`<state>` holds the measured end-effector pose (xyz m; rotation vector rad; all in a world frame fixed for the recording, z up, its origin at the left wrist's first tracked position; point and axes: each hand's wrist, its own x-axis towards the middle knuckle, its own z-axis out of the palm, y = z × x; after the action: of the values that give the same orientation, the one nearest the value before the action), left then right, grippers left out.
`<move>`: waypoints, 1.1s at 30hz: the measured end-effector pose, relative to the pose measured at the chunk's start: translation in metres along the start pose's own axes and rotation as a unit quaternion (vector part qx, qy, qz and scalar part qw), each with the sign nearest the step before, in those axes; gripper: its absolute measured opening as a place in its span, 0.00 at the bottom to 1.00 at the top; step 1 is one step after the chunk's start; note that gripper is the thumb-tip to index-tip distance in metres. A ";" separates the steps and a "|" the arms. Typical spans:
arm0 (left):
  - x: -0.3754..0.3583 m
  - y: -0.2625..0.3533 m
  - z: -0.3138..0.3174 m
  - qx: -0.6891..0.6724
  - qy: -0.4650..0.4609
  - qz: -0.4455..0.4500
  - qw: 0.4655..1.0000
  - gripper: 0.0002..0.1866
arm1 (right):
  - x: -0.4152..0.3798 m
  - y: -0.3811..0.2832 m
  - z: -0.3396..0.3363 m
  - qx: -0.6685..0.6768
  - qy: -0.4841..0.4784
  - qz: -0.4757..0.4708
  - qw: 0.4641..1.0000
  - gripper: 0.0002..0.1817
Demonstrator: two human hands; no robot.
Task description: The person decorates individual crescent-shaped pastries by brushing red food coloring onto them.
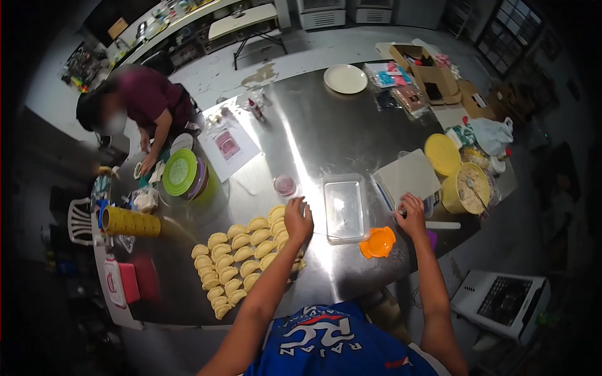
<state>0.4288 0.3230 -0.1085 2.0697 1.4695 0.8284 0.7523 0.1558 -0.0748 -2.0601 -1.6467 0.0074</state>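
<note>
The table was the largest thing, with its middle bare and open for moving, but its near edge ran partly behind the person's shirt. The dumplings lay in rows below and left of the left hand, some hidden by its forearm, and the clear tub stood between both hands. The left hand was loosely curled and the right hand half-open with bent fingers, I could not tell whether either held something, and the orange mould lay near the right one.
</note>
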 end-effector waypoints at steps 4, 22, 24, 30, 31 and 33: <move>0.043 -0.008 -0.024 0.128 0.059 0.097 0.985 0.19 | 0.025 -0.033 0.017 0.088 0.083 -0.009 0.993 0.13; 0.075 -0.089 -0.005 0.247 -0.082 0.214 0.941 0.16 | 0.094 -0.242 0.219 0.230 -0.049 0.127 0.964 0.38; 0.076 -0.085 -0.008 0.210 -0.157 0.189 0.946 0.20 | 0.092 -0.245 0.224 0.179 -0.058 0.122 0.974 0.35; 0.078 -0.081 -0.003 0.250 -0.180 0.213 0.927 0.21 | 0.110 -0.235 0.246 0.192 0.031 0.063 0.979 0.24; 0.079 -0.081 -0.003 0.242 -0.185 0.196 0.932 0.22 | 0.112 -0.234 0.246 0.196 0.038 0.049 0.979 0.22; 0.083 -0.082 -0.002 0.240 -0.184 0.207 0.931 0.22 | 0.118 -0.234 0.246 0.193 0.049 0.045 0.979 0.19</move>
<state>0.3932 0.4279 -0.1448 2.7744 1.1157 0.1873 0.4956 0.3893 -0.1659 -1.8046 -1.3664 0.2340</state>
